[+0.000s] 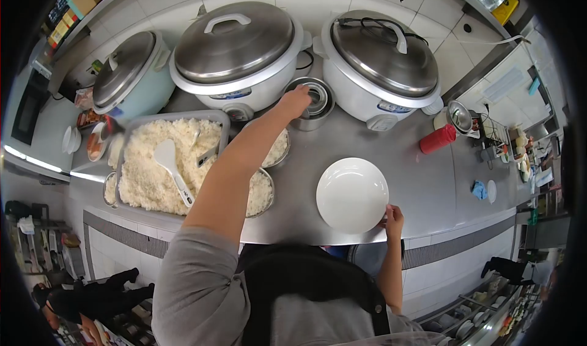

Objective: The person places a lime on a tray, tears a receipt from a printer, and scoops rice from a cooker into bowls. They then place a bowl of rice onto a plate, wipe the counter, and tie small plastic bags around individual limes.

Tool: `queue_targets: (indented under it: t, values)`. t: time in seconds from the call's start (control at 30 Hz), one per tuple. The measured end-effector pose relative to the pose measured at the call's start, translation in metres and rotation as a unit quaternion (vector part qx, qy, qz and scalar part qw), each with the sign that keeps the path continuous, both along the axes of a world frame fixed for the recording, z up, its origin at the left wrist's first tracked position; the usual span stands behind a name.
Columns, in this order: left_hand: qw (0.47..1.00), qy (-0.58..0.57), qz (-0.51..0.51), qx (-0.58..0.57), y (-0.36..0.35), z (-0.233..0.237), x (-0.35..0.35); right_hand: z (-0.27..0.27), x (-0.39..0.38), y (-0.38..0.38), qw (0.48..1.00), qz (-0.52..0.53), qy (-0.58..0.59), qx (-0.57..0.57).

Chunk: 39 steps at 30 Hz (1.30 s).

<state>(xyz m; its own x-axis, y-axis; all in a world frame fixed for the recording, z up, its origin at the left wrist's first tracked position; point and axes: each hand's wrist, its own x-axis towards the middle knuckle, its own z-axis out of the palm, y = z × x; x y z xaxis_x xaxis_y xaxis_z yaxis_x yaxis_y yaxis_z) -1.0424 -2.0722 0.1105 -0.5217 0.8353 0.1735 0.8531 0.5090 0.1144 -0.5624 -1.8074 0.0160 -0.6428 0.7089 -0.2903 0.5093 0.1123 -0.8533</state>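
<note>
My left hand [296,101] reaches across to a nest of round metal bowls [317,121] between two rice cookers. Its fingers are closed at the rim of a small inner metal bowl [318,96]; the fingertips are partly hidden. On the steel counter, near its front edge, lies a bare white plate [352,195]. My right hand [393,222] pinches the plate's right rim, thumb uppermost. Under my left forearm are round metal bowls of cooked rice [259,193]. Beside them a large tray [225,126] holds rice, with a white rice paddle [173,168] lying on it.
Three large rice cookers [235,46] with metal lids line the wall. A red squeeze bottle [438,139] lies tilted on the counter [422,187] to the right. Beyond it are a metal strainer [460,117] and a blue cloth [479,190]. Another person [92,300] appears at lower left.
</note>
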Motion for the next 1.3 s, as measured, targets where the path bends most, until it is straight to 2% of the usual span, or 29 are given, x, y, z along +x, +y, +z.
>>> queue_targets:
  t: [0.03,0.1,0.2,0.3,0.33,0.43,0.53,0.67,0.73,0.83,0.93,1.03,1.13,1.23,1.3]
  values:
    - [1.0,0.003,-0.007,-0.028,0.005,-0.001,-0.006,0.008,0.007,-0.004,0.996,-0.059,0.047,-0.056]
    - [0.996,0.012,-0.025,-0.088,0.015,-0.002,-0.017,0.002,0.033,0.004,0.989,-0.109,0.082,-0.052]
    - [0.991,-0.095,-0.066,-0.069,0.02,0.02,-0.041,-0.013,0.076,0.014,0.982,-0.174,0.071,-0.029]
    - [0.993,-0.083,-0.039,0.069,0.023,0.042,-0.052,-0.039,0.112,0.032,0.976,-0.195,0.079,-0.053]
    - [0.994,-0.066,0.002,0.091,0.024,0.052,-0.047,-0.042,0.116,0.031,0.974,-0.197,0.089,-0.066]
    - [0.997,0.018,0.022,0.068,0.033,0.037,-0.05,-0.036,0.106,0.027,0.971,-0.213,0.094,-0.054]
    - [0.997,0.071,0.016,-0.011,0.044,0.015,-0.048,-0.006,0.077,0.012,0.977,-0.195,0.082,-0.035]
    - [1.0,0.014,0.0,0.018,0.049,0.001,-0.05,-0.002,0.076,0.007,0.986,-0.16,0.043,0.005]
    - [0.997,-0.051,-0.037,0.041,0.044,0.008,-0.049,0.0,0.078,0.005,0.987,-0.155,0.029,0.025]
    - [0.995,0.004,-0.095,0.036,0.032,0.027,-0.038,-0.006,0.085,0.004,0.986,-0.162,0.018,0.041]
    - [0.994,-0.027,-0.046,0.094,0.019,0.046,-0.016,-0.013,0.093,0.013,0.989,-0.142,0.015,0.029]
    - [0.98,0.131,-0.111,0.098,0.005,0.05,-0.001,-0.012,0.087,0.014,0.991,-0.132,0.017,0.032]
    - [0.98,0.17,-0.105,0.022,-0.005,0.049,0.008,0.001,0.068,0.014,0.991,-0.126,0.033,0.016]
    - [0.983,0.17,-0.072,0.015,-0.006,0.046,0.016,0.022,0.041,0.008,0.994,-0.096,0.053,0.004]
    - [0.993,0.111,-0.017,0.033,-0.004,0.045,0.024,0.043,0.018,0.0,0.995,-0.081,0.061,0.009]
